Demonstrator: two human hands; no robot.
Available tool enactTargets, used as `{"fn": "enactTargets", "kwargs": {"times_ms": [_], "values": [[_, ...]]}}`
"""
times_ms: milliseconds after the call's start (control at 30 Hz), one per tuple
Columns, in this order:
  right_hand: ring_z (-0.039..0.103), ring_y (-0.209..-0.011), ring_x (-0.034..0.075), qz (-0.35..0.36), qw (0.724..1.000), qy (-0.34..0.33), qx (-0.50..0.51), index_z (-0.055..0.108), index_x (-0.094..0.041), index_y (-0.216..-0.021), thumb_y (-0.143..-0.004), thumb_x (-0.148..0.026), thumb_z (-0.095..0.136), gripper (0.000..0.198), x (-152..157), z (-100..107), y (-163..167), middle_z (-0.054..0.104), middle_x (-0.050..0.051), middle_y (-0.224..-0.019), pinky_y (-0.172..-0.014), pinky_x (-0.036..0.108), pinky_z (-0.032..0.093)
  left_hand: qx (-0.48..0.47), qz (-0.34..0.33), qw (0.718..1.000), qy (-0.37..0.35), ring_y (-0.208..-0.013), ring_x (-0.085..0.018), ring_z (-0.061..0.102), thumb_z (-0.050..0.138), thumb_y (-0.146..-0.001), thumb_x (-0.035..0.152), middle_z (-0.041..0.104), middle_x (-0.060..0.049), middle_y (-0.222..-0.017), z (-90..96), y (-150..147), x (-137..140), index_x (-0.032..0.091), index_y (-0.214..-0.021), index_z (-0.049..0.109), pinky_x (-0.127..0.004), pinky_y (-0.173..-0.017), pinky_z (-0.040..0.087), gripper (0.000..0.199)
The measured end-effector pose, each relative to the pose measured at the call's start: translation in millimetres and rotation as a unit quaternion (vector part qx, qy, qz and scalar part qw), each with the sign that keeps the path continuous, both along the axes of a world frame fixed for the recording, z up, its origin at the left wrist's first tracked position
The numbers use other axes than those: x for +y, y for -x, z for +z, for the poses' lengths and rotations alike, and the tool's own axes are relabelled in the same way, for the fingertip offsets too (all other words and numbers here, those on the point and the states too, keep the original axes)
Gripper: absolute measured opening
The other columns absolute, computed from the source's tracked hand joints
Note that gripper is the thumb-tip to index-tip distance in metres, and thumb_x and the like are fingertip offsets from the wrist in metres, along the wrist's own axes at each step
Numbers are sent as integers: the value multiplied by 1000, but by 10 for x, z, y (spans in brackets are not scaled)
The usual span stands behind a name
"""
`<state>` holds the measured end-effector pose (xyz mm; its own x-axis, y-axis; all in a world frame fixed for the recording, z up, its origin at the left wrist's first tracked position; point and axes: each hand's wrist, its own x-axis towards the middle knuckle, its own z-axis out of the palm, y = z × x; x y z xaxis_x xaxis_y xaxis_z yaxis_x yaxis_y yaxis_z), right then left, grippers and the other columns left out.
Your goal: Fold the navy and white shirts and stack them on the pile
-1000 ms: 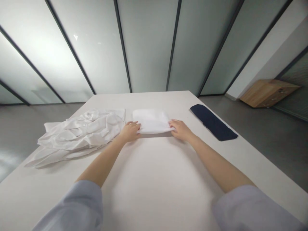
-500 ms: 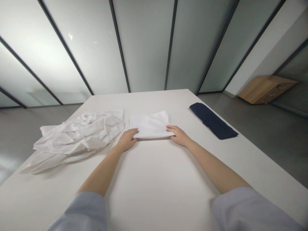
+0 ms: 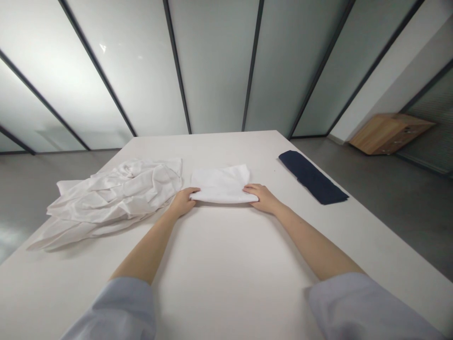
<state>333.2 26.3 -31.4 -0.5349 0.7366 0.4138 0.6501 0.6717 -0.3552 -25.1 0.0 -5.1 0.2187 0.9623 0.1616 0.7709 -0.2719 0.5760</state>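
Through the head camera I watch both bare hands at work on a folded white cloth (image 3: 220,183), which lies in the middle of the white table (image 3: 233,264), between the two wrists' reach. The left hand (image 3: 183,201) is nearly closed, with the cloth's near left corner pinched between fingers and thumb. The right hand (image 3: 262,198) is curled over the near right corner in the same sort of grip (I can't make out its thumb from here). The near edge runs fairly straight between them. Just beyond the left hand I have a crumpled heap of white fabric (image 3: 120,196); well apart on the right, near the table's edge, lies a flat navy cloth (image 3: 313,178).
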Motion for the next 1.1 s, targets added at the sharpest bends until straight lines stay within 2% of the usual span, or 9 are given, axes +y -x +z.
{"fn": "enactTargets", "kwargs": {"times_ms": [100,233,400,533,667,767,867,1000,1100], "values": [[59,-117,28,-6,999,19,41,73,-23,-106,-76,-21,63,31,21,-26,5,66,10,-125,-102,46,44,-29,37,999,-2,-86,-23,66,48,-69,24,73,-7,-95,-6,-16,13,15,-104,71,-32,-83,50,43],[62,-112,26,-41,988,99,108,72,-24,-106,-81,-24,59,29,19,10,10,71,6,-113,-97,40,47,-81,42,996,21,-74,-21,63,49,-74,40,71,-4,-78,21,-21,3,13,-88,71,-30,-70,49,38],[66,-91,26,-97,974,170,110,72,-19,-94,-86,-35,54,25,-19,90,25,75,5,-90,-79,32,50,-121,-12,990,76,-79,-22,63,57,-70,45,73,-3,-86,67,-14,-17,14,-93,72,-29,-73,48,41],[65,-89,26,-146,964,183,128,70,-17,-90,-88,-41,50,31,-1,91,20,73,8,-86,-78,30,48,-169,46,982,75,-76,-23,63,58,-70,52,71,-4,-80,66,-8,-9,11,-93,70,-31,-70,49,49],[66,-84,27,-190,954,195,128,69,-14,-83,-89,-46,47,39,25,95,2,72,10,-80,-76,32,48,-156,46,982,95,-92,-27,65,65,-67,56,73,-8,-97,38,-23,-38,11,-107,67,-36,-80,52,60],[67,-86,26,-156,960,191,134,69,-16,-87,-88,-45,47,37,4,104,-7,73,9,-86,-78,33,50,-91,1,996,17,-117,-28,57,69,-68,41,65,-9,-125,-7,-56,-49,16,-126,59,-40,-102,44,64],[68,-89,25,-97,974,160,125,70,-20,-95,-78,-41,62,28,-33,80,-25,74,7,-96,-82,35,52,-18,-29,997,-66,-137,-25,39,60,-74,25,53,-8,-141,-48,-84,-28,18,-134,54,-41,-114,31,61],[62,-112,27,-25,995,44,88,72,-25,-96,-65,-30,72,32,-20,8,-71,69,7,-117,-101,44,44,54,-64,993,-86,-137,-22,40,53,-77,17,58,-4,-137,-71,-97,-13,23,-128,59,-44,-115,29,51],[56,-123,28,15,996,21,80,72,-25,-93,-67,-24,69,27,18,-18,-94,68,6,-121,-107,47,39,71,-79,992,-69,-125,-20,53,50,-78,15,65,-3,-126,-82,-115,-17,24,-118,64,-46,-115,27,43]]}}
